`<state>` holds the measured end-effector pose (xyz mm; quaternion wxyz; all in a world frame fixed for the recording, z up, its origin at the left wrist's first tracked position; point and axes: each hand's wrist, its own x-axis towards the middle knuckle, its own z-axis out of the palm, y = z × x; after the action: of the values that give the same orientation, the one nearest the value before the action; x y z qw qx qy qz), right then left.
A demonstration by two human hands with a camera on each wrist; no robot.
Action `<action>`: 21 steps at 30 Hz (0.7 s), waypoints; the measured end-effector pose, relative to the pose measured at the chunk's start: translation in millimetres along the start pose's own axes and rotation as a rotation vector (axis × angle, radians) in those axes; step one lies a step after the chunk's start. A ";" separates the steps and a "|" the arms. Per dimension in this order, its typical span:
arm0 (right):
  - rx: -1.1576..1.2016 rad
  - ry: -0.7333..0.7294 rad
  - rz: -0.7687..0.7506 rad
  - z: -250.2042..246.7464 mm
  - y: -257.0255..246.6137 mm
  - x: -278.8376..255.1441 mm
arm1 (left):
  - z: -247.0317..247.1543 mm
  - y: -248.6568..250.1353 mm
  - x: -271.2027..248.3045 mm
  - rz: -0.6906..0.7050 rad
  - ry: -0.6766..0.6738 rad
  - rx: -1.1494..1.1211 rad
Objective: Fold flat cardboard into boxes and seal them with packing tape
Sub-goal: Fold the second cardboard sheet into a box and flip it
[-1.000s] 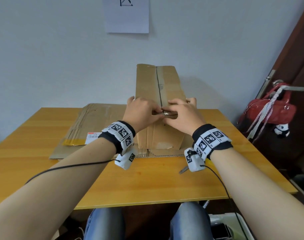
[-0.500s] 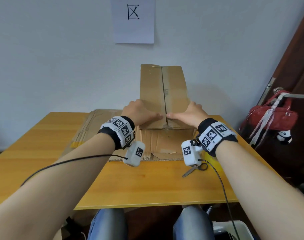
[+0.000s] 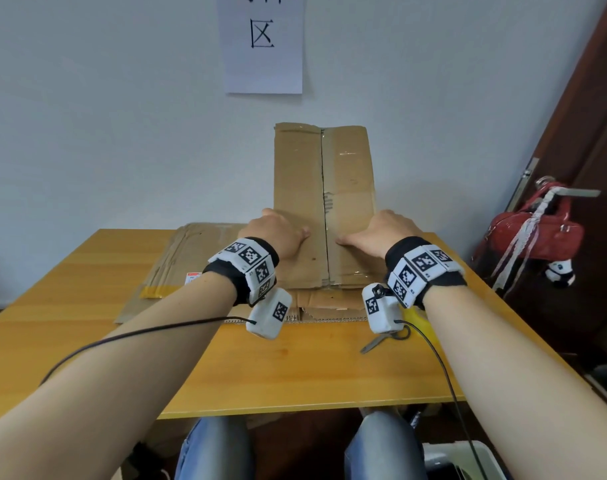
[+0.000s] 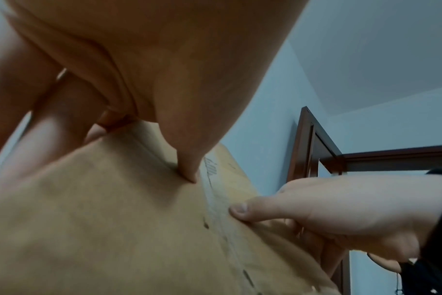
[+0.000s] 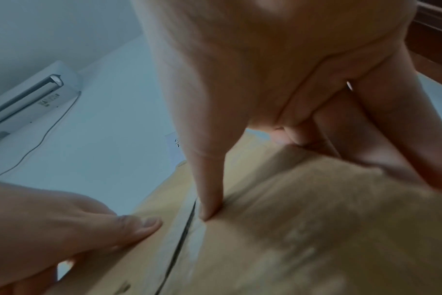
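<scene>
A brown cardboard box (image 3: 347, 174) stands on the wooden table (image 3: 295, 375), its two top flaps meeting in a dark seam (image 3: 324, 202) with glossy clear tape alongside. My left hand (image 3: 278, 233) grips the left flap edge, and its thumb (image 4: 189, 171) presses down beside the seam while the fingers curl over the side. On the right flap, my right hand (image 3: 378, 233) mirrors that hold, with its thumb (image 5: 209, 209) flat on the cardboard (image 5: 316, 219). The fingertips of both hands are hidden behind the box.
Flat cardboard sheets (image 3: 191, 265) lie on the table to the left of the box. Scissors (image 3: 381, 341) and a yellow object (image 3: 418, 315) lie under my right wrist. A red handbag (image 3: 537, 233) hangs from the door handle at right.
My hands were together at the middle of the seam. They have slid apart to the outer edges of the flaps, and the head view has tilted up.
</scene>
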<state>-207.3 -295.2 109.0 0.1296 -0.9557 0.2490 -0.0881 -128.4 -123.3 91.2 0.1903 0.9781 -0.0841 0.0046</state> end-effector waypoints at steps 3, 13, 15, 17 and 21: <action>0.010 -0.031 0.003 -2.7 5.1 -2.6 | -7.7 -6.6 -3.7 0.056 -0.065 0.002; 0.531 0.028 -0.084 -0.2 2.6 -15.0 | -12.8 -36.9 -18.1 0.183 -0.182 -0.696; 0.589 0.151 -0.184 -3.7 -6.1 -16.3 | -12.8 -50.4 -13.1 0.239 -0.135 -0.842; 0.582 0.263 -0.312 -8.4 -20.5 -15.6 | -12.3 -57.8 -7.9 0.212 -0.133 -0.920; 0.549 0.457 -0.499 -6.9 -48.5 -11.4 | -23.0 -56.8 7.7 0.093 -0.116 -0.934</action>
<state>-196.8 -250.0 128.5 0.2951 -0.8728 0.0001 -0.3888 -110.8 -64.1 91.8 0.6044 0.7817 -0.1313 -0.0798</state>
